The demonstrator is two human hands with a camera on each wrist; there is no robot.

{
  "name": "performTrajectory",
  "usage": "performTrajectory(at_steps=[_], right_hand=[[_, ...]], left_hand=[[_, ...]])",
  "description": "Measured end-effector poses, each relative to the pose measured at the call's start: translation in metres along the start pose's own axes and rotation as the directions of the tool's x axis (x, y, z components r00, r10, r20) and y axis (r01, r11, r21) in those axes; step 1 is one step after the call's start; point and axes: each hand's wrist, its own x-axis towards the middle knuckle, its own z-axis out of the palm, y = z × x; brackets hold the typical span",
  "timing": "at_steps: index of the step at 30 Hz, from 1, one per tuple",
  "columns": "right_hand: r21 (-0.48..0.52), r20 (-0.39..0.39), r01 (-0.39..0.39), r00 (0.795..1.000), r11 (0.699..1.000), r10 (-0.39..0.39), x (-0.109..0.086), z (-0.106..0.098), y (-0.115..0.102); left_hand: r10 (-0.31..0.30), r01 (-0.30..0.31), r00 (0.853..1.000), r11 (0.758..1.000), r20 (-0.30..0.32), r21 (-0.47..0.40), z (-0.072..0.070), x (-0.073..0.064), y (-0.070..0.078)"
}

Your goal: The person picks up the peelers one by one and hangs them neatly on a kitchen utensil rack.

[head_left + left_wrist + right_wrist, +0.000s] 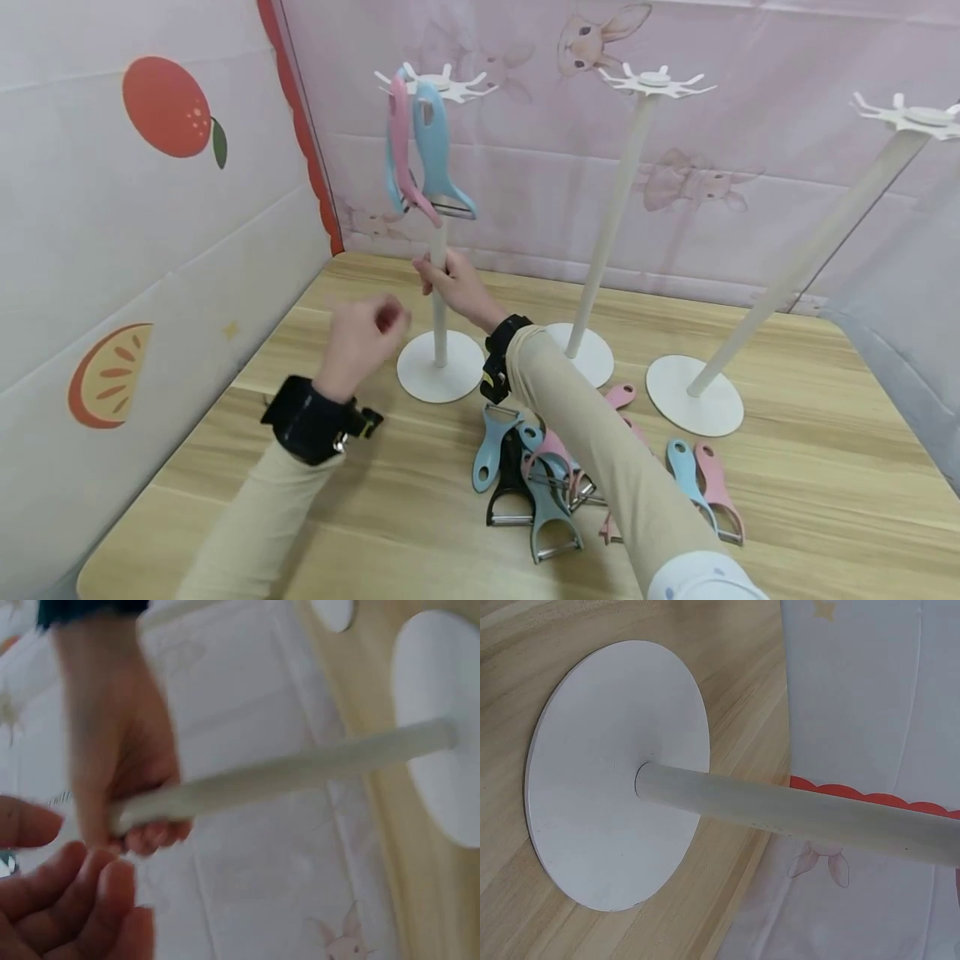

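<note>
My right hand [467,289] grips the pole of the left white stand [441,364], fingers wrapped round it above the round base. From the hooks at the top hang a pink peeler [400,137] and a light blue peeler [432,146], with another blue one partly hidden behind. My left hand [362,340], blurred, is to the left of the pole and holds nothing. In the left wrist view its fingers [112,889] are loosely bent, with the thumb apart from them. The right wrist view shows the stand's base [607,787] flat on the wooden table.
Two more white stands, a middle one [615,200] and a right one [810,250], rise to the right. A pile of several peelers, among them a black peeler [511,475], lies below my right forearm. A pink peeler [716,483] lies further right on the table [420,517].
</note>
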Motion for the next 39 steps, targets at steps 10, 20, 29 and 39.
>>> performTrajectory(at_steps=[10,20,29,39], right_hand=[[-0.002,0.007,0.011,1.0,1.0,-0.011,0.001,-0.001,0.002],[0.002,0.029,-0.043,0.999,0.999,0.043,-0.004,0.0,-0.021],[-0.009,0.041,-0.049,0.998,0.999,0.05,-0.008,0.001,-0.033],[-0.016,0.042,-0.033,0.999,0.999,0.034,0.005,0.001,0.001]], left_hand=[[0.121,-0.217,0.838,0.969,0.532,0.122,0.049,-0.055,0.02],[0.466,-0.568,0.588,0.82,0.661,-0.073,0.078,-0.065,0.024],[0.505,-0.757,0.436,0.653,0.745,0.001,0.097,-0.069,0.027],[0.484,-0.791,0.424,0.61,0.766,0.052,0.105,-0.071,0.029]])
